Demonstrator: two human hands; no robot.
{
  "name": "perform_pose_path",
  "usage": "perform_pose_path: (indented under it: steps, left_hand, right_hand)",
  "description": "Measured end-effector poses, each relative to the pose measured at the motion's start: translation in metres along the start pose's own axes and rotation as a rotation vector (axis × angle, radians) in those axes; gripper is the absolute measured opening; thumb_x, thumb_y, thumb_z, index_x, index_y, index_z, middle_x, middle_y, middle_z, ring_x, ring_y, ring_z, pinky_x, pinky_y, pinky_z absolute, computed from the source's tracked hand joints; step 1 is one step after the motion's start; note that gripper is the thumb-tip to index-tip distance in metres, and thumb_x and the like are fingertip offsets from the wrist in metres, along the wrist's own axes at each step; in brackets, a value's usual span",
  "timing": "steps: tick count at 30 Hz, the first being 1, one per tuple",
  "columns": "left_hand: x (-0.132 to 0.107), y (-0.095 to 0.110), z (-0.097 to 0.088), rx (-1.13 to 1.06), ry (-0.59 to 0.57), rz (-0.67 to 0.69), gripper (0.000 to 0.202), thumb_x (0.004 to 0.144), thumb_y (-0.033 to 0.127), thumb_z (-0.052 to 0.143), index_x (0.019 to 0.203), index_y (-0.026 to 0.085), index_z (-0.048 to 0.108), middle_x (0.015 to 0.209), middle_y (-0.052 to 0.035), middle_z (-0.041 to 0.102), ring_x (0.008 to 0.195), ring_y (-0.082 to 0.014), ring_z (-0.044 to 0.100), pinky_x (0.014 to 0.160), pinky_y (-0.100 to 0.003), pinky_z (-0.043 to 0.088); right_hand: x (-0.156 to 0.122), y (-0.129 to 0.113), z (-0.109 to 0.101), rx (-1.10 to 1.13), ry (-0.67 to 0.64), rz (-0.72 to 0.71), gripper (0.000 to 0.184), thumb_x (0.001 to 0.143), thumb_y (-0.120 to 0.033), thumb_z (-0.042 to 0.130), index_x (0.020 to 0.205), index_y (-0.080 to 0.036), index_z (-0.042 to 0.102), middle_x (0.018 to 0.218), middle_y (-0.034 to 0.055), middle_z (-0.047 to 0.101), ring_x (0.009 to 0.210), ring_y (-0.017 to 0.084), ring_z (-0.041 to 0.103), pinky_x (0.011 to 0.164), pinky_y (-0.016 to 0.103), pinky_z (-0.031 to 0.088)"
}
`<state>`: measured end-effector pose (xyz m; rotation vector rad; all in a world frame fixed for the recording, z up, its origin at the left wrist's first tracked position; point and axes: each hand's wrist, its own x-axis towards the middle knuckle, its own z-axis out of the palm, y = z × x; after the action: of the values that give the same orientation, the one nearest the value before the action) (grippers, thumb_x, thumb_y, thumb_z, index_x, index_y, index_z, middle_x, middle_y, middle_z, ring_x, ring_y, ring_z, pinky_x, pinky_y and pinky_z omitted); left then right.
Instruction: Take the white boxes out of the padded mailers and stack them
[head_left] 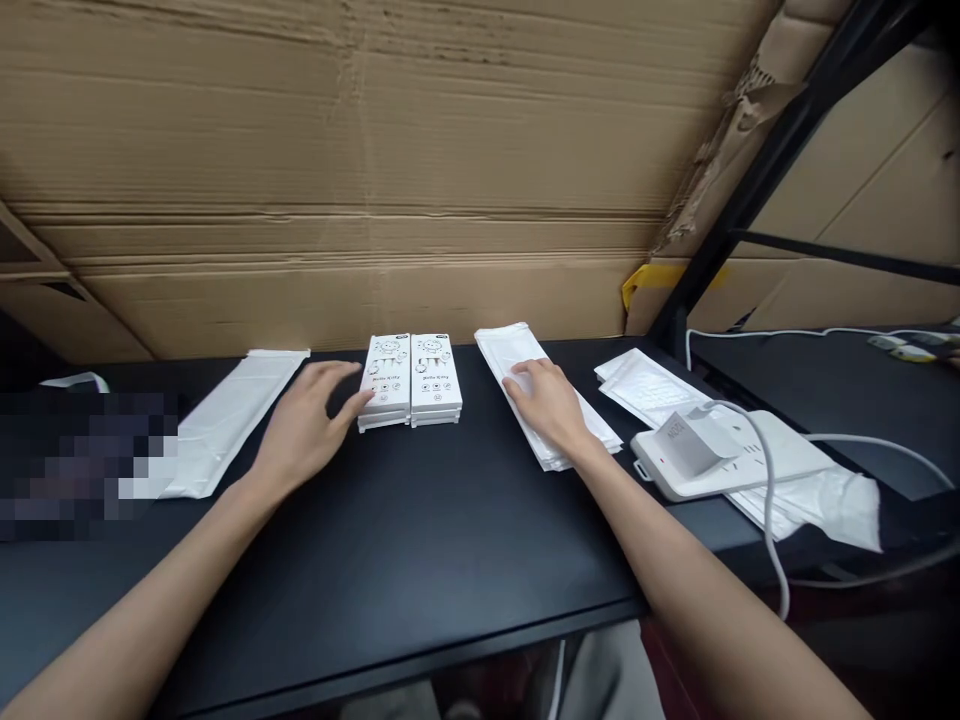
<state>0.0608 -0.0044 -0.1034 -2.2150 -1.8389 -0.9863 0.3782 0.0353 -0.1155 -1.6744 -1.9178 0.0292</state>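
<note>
Left hand (307, 430) is held open, fingertips against two stacked white Hello Kitty boxes (410, 378) near the rear edge of the black table (390, 570). Right hand (547, 405) is laid open on a pile of white sleeves (510, 345), pinning it. Power strip (724, 450) and cable (769, 500) lie right, over further sleeves (637, 385); lone sleeve (232, 420) lies left.

Two stacks of white Hello Kitty boxes (410, 378) beside a pile of white flat packets (517, 345)

The narrow boxes lie flat in two neat stacks, side by side and touching, on the black tabletop (390, 540), their long sides running far to near. Each top face shows black line-art characters, the Hello Kitty lettering and a row of small round icons. Just to their right, the packets lie in a slightly fanned pile, angled with the far end leaning left.
</note>
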Motion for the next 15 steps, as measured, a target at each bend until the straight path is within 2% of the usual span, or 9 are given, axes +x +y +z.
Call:
perform_pose_path:
  steps: [2,4,7,10,13,15]
  left_hand:
    - [0.004,-0.010,-0.012,0.134,0.081,-0.093,0.052,0.092,0.054,0.042,0.127,0.018,0.057,0.128,-0.0144,0.057,0.121,-0.0326,0.052,0.104,-0.045,0.040]
    - [0.005,-0.024,-0.025,0.310,0.106,-0.218,0.059,0.090,0.055,0.042,0.127,0.012,0.057,0.127,-0.0211,0.056,0.122,-0.0407,0.048,0.101,-0.053,0.040]
    - [0.003,-0.048,-0.041,0.483,-0.043,-0.437,0.073,0.082,0.063,0.047,0.128,0.007,0.055,0.124,-0.0285,0.054,0.116,-0.0509,0.048,0.089,-0.061,0.043]
    - [0.000,-0.070,-0.046,0.524,-0.216,-0.546,0.079,0.078,0.070,0.045,0.123,0.006,0.056,0.118,-0.0312,0.056,0.112,-0.0537,0.051,0.081,-0.061,0.045]
    - [0.002,-0.089,-0.045,0.499,-0.248,-0.583,0.082,0.071,0.075,0.050,0.119,0.009,0.057,0.110,-0.0294,0.061,0.110,-0.0540,0.052,0.077,-0.060,0.047]
    - [0.006,-0.096,-0.045,0.368,-0.214,-0.576,0.089,0.059,0.077,0.062,0.118,0.010,0.057,0.098,-0.0261,0.065,0.107,-0.0540,0.054,0.076,-0.064,0.045]
  right_hand:
    - [0.000,0.001,0.000,-0.006,0.001,-0.011,0.033,0.093,-0.037,0.050,0.113,-0.016,0.064,0.112,0.0112,0.065,0.106,0.026,0.059,0.093,0.036,0.043]
    - [-0.001,0.000,0.000,-0.008,0.017,-0.025,0.032,0.093,-0.037,0.049,0.111,-0.016,0.064,0.110,0.0115,0.066,0.105,0.025,0.060,0.091,0.035,0.043]
    - [-0.002,-0.005,-0.004,0.014,0.126,-0.080,0.028,0.094,-0.035,0.048,0.108,-0.017,0.064,0.110,0.0105,0.065,0.103,0.024,0.060,0.092,0.035,0.044]
    - [-0.005,-0.013,-0.012,0.043,0.291,-0.169,0.025,0.095,-0.033,0.046,0.106,-0.018,0.064,0.109,0.0088,0.065,0.102,0.023,0.058,0.094,0.036,0.043]
    - [-0.010,-0.020,-0.023,0.059,0.409,-0.233,0.025,0.096,-0.033,0.045,0.103,-0.020,0.065,0.106,0.0088,0.064,0.102,0.023,0.056,0.093,0.038,0.043]
    - [-0.013,-0.025,-0.028,0.072,0.448,-0.282,0.024,0.096,-0.032,0.045,0.101,-0.021,0.065,0.103,0.0087,0.064,0.099,0.023,0.056,0.092,0.038,0.044]
